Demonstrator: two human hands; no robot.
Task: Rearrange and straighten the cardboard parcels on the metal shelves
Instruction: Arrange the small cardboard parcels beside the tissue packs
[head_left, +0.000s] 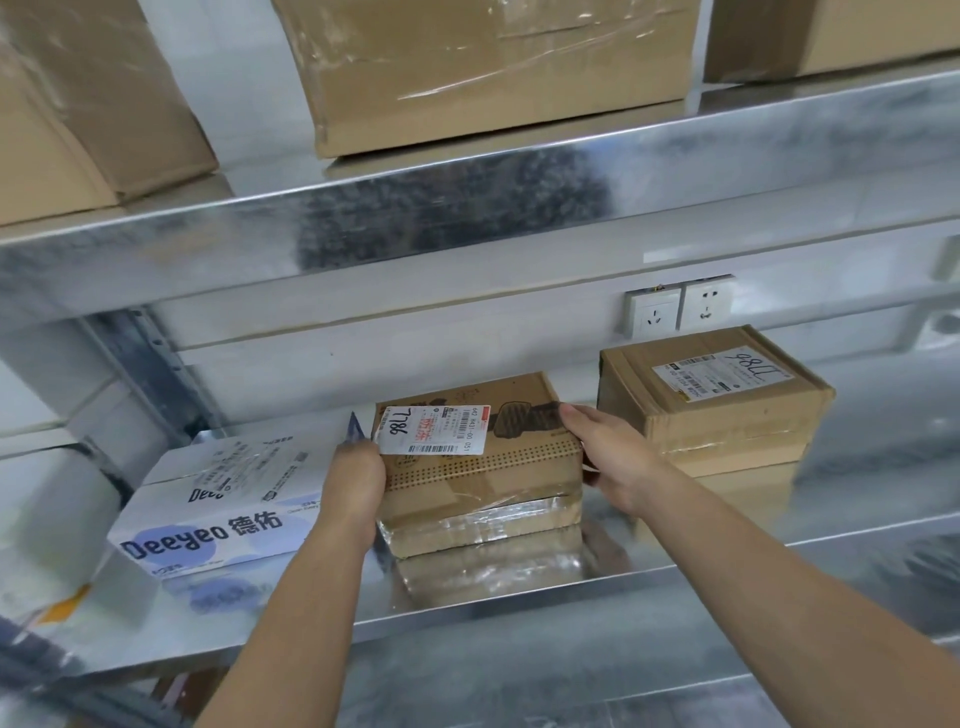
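Shiny metal shelf carries the middle parcel, clasped from both sides; left hand curls against its left edge by the label; right hand grips its right end, thumb on top; a white Deeyeo box lies just left; another labelled parcel sits near on the right; larger cartons rest above.

Parcel storeroom or courier depot. Tiered galvanised metal shelving loaded with taped cardboard parcels bearing barcoded shipping labels with handwritten numbers. Plain white wall, twin wall sockets behind.
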